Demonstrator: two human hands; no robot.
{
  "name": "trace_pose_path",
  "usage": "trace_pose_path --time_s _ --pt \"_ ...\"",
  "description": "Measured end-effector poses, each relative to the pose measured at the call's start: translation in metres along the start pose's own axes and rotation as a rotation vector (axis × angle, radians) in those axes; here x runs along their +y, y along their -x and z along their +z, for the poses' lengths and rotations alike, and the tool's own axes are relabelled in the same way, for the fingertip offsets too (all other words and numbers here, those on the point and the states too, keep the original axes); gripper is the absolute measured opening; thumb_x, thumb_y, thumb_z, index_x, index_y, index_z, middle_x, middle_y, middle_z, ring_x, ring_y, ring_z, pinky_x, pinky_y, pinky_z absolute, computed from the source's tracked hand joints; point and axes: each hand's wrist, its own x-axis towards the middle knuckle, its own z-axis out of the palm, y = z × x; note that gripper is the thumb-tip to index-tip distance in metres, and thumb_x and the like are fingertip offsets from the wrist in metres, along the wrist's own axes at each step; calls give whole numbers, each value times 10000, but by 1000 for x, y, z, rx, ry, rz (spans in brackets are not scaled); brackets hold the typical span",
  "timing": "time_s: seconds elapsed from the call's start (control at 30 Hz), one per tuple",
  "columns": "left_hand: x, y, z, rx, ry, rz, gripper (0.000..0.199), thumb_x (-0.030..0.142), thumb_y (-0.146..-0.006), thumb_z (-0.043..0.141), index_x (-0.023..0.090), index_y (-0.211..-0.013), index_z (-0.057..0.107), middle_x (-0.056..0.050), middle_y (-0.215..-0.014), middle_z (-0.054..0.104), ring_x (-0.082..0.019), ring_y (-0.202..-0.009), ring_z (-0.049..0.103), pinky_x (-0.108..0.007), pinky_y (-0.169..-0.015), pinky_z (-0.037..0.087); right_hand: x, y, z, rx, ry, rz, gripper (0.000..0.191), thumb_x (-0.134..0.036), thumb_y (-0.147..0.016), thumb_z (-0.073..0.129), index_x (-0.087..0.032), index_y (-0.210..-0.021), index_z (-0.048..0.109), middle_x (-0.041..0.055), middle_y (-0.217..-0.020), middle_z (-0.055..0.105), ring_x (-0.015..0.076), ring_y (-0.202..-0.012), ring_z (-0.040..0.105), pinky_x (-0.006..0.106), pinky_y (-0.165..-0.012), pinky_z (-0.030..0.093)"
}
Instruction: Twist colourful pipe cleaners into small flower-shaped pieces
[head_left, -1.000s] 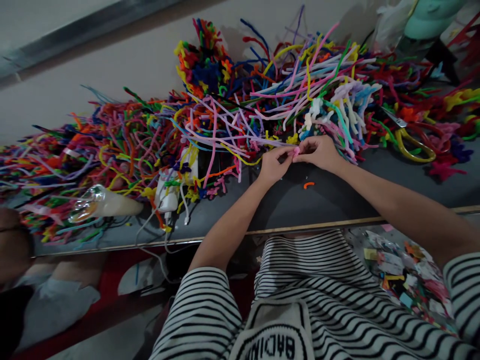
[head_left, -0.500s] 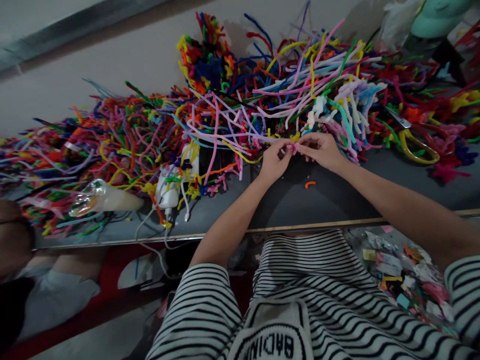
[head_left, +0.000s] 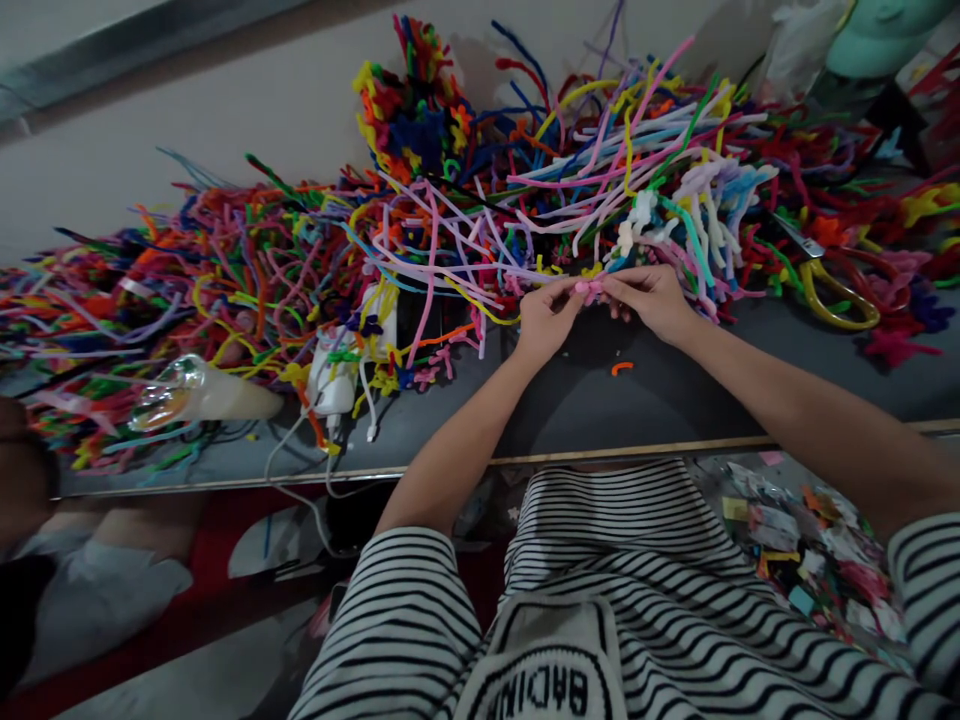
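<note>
A small pink fuzzy piece point(head_left: 589, 288) is pinched between the fingertips of both hands, above the grey table point(head_left: 555, 415). On its left side my left hand point(head_left: 549, 318) is closed on it with thumb and forefinger. My right hand point(head_left: 651, 300) grips its other side, some lower fingers curled beneath. Its exact shape is partly hidden by the fingers. Below the hands lies a short orange piece point(head_left: 622, 369). Just behind them are lilac and pink pipe cleaners point(head_left: 431, 250) and a white fuzzy bundle point(head_left: 637, 220).
Yellow-handled scissors point(head_left: 836, 300) lie at the right. A white charger point(head_left: 332, 380) with cables and a plastic-wrapped cup point(head_left: 232, 393) stand left near the table edge. Heaped coloured pipe cleaners point(head_left: 247, 240) line the wall. Another person's arm point(head_left: 26, 470) shows at far left.
My hands have moved slightly apart, and more of the pink piece shows between the fingertips. The view has shifted a little.
</note>
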Motion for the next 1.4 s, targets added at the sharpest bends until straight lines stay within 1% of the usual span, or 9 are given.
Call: trace_pose_path --time_s 0.1,0.27,0.53,0.67,0.8,0.9,1.07,1.23,1.4 --pt "8 0 -4 -3 0 39 421 595 -897 726 192 -980 820 -70 -942 818 -166 -844 743 -320 -823 624 2 0 -2 -22 13 -1 499 -688 -686 880 -211 -827 839 18 -680 711 110 -510 560 261 -428 419" --pt "16 3 -4 -10 -45 57 441 606 -900 713 181 -939 823 -59 -833 803 -150 -762 718 -291 -754 605 5 -1 -4 -47 27 -2 476 -645 -677 905 -217 -880 862 20 -655 716 113 -507 558 264 -433 429" --pt "15 8 4 -43 -76 67 384 553 -897 731 180 -906 823 -67 -876 826 -165 -791 758 -293 -785 620 1 0 0 -19 65 17 480 -614 -588 960 -188 -718 779 35 -646 717 102 -483 532 263 -421 415" --pt "9 8 5 -36 -94 62 345 511 -877 770 176 -926 830 -68 -885 829 -167 -801 764 -288 -793 621 3 3 1 25 112 -10 448 -575 -626 957 -188 -724 755 39 -670 720 114 -510 555 284 -470 449" --pt "-9 -2 4 -34 48 -34 390 551 -889 749 171 -930 823 -54 -804 803 -139 -703 735 -271 -697 614 0 5 1 49 200 -101 406 -550 -685 937 -202 -848 805 52 -768 749 161 -633 634 316 -569 508" --pt "-18 -8 3 -83 196 -123 416 580 -862 776 166 -898 807 -33 -711 761 -115 -615 694 -248 -610 589 -5 6 1 43 247 -186 369 -556 -751 897 -229 -912 839 67 -841 770 202 -744 683 350 -653 543" --pt "-11 -7 3 -180 239 -193 374 545 -847 809 172 -881 808 -31 -740 776 -91 -605 677 -227 -605 584 -8 6 -1 32 289 -222 310 -583 -812 842 -278 -862 853 72 -913 788 238 -829 718 404 -756 581" --pt "-7 -7 3 -205 248 -258 289 436 -840 843 151 -847 798 -43 -747 786 -80 -590 666 -211 -596 569 -6 5 -1 16 359 -300 227 -515 -838 843 -289 -846 852 61 -936 800 255 -879 735 437 -868 578" --pt "-2 -7 3 -212 272 -274 306 447 -819 859 148 -823 793 -31 -719 778 -66 -557 642 -191 -560 542 -5 6 2 27 441 -385 206 -470 -895 798 -275 -847 843 57 -936 808 247 -887 741 420 -884 575"
